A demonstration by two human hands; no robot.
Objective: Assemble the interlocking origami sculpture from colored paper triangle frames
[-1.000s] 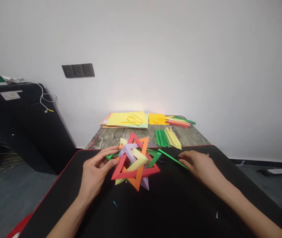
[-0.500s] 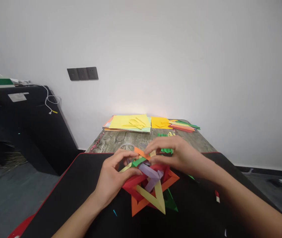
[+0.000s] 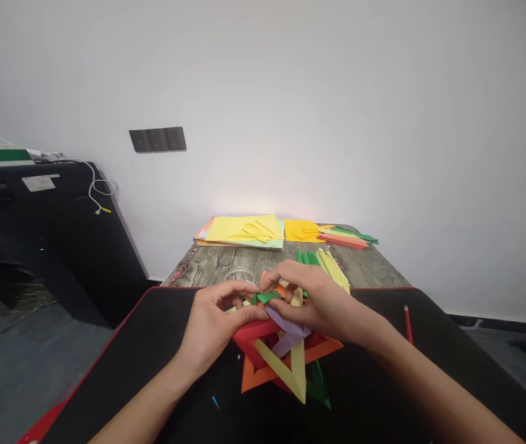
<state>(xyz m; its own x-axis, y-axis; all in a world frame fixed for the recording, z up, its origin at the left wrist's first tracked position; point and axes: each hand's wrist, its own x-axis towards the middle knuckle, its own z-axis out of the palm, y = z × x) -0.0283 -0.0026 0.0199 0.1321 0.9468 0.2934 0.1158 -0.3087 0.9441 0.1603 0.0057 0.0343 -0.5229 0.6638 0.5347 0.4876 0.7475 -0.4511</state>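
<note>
Both of my hands are on a many-coloured folded-paper star model [image 3: 274, 364] above the black mat [image 3: 152, 404]. Its interlocked strips are red, orange, pale yellow, purple and green. My left hand [image 3: 219, 314] grips the model's upper left side, thumb in front and fingers behind. At the top, my right hand [image 3: 311, 299] pinches near a green paper strip [image 3: 269, 297], its fingertips close to those of my left hand. Part of an orange strip and the far side of the model are hidden behind my fingers.
Behind the mat, yellow paper sheets [image 3: 226, 228] and folded strips [image 3: 343, 237] lie on the wooden table. Green strips [image 3: 308, 258] and pale yellow strips [image 3: 334, 269] sit nearer, beside a clear ring [image 3: 239, 273]. A red pencil [image 3: 407, 324] lies at right; a blue scrap [image 3: 215, 402] at left.
My right hand has shifted left and closer to my left fingertips, from the orange strip's end to the green strip. The pencil and pale yellow strips now show more.
</note>
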